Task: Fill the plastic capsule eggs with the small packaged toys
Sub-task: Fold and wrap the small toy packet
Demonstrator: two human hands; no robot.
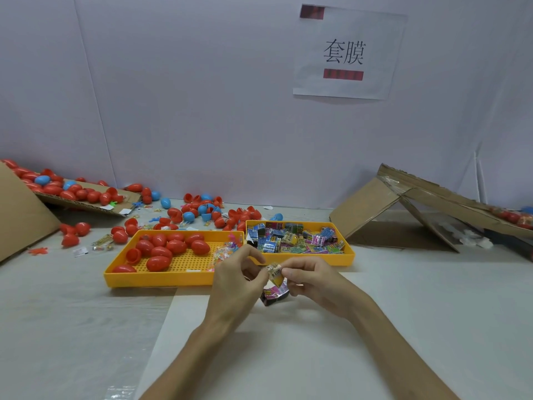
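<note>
Toy packet point(275, 274) near upright between left hand point(235, 281) and right hand point(313, 280)

In left tray point(161, 280): capsule eggs point(161, 251). In right tray point(349, 255), just beside: packaged toys point(297, 241). Behind trays, on table point(72, 313): loose eggs point(202, 210). Before trays: left hand point(236, 280), right hand point(313, 280), packaged toy point(273, 269) pinched between.

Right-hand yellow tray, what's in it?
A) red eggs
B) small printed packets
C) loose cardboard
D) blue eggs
B: the right tray is piled with small printed packets, while the red eggs lie in the left tray.
</note>
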